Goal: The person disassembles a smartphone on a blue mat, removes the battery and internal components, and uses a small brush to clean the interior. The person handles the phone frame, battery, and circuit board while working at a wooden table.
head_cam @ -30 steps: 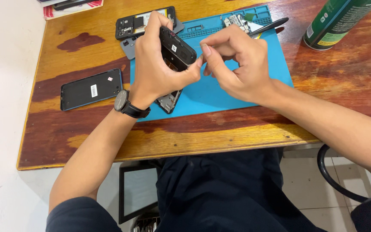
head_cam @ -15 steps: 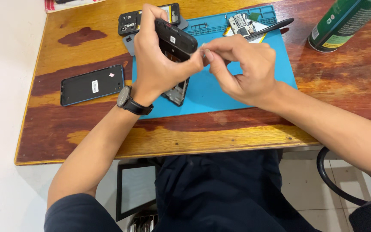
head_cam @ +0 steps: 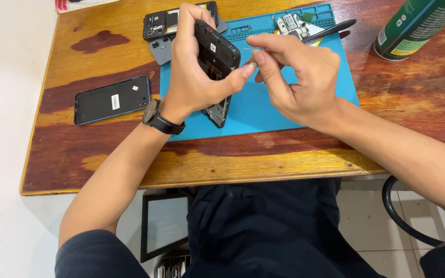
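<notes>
My left hand (head_cam: 194, 77) grips an opened black phone body (head_cam: 216, 56), tilted up on its lower edge over the blue work mat (head_cam: 284, 116). A dark watch sits on that wrist. My right hand (head_cam: 297, 77) is beside the phone's upper part, thumb and forefinger pinched on a thin metal pin or tweezer tip (head_cam: 251, 49) that points at the phone. The hand hides most of that tool.
A black phone back cover (head_cam: 112, 100) lies on the wooden table (head_cam: 104, 56) at the left. Another opened phone (head_cam: 160, 23), a grey part, a circuit board (head_cam: 292, 23) and a black pen-like tool (head_cam: 330, 30) lie at the mat's far edge. A green can (head_cam: 413, 25) stands far right.
The view has shifted slightly. My right hand has drawn a little away from the phone to the right, its fingers still pinched on the thin tool. My left hand keeps its hold.
</notes>
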